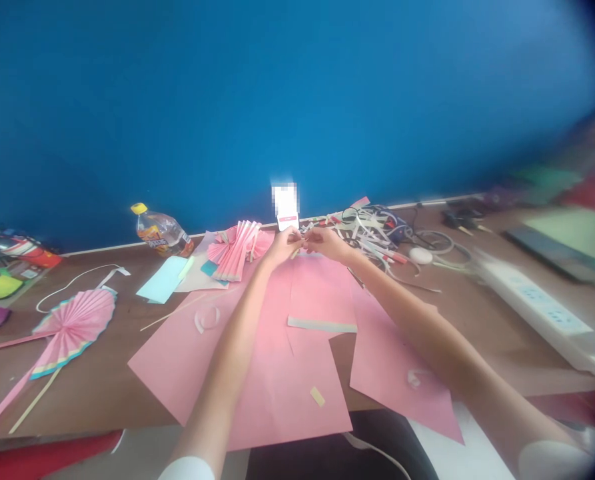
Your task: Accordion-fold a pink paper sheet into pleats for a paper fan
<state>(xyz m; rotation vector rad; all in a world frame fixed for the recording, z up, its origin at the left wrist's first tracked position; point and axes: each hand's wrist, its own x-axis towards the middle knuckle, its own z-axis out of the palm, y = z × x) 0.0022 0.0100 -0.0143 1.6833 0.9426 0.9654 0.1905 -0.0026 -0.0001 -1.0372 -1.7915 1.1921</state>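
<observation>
My left hand (287, 245) and my right hand (324, 243) meet at the back of the table, just in front of a lit phone (287, 207). The fingers of both are closed in a pinch. A small pale bit shows by the left fingertips, too small to name, and what the right fingers hold is hidden. Under my arms lie pink paper sheets (272, 400); one has a pale strip (322, 325) along its edge. A short yellowish piece (317, 396) rests on the front sheet. Left of my hands sits a folded pink paper fan (240, 250).
Another pink pleated fan (72, 327) lies at the left, near a bottle (162, 230) with a yellow cap and light blue paper (166, 279). Paper scraps (372, 230) are heaped right of my hands. Further right lies a white power strip (537, 310). A blue wall (297, 93) stands behind.
</observation>
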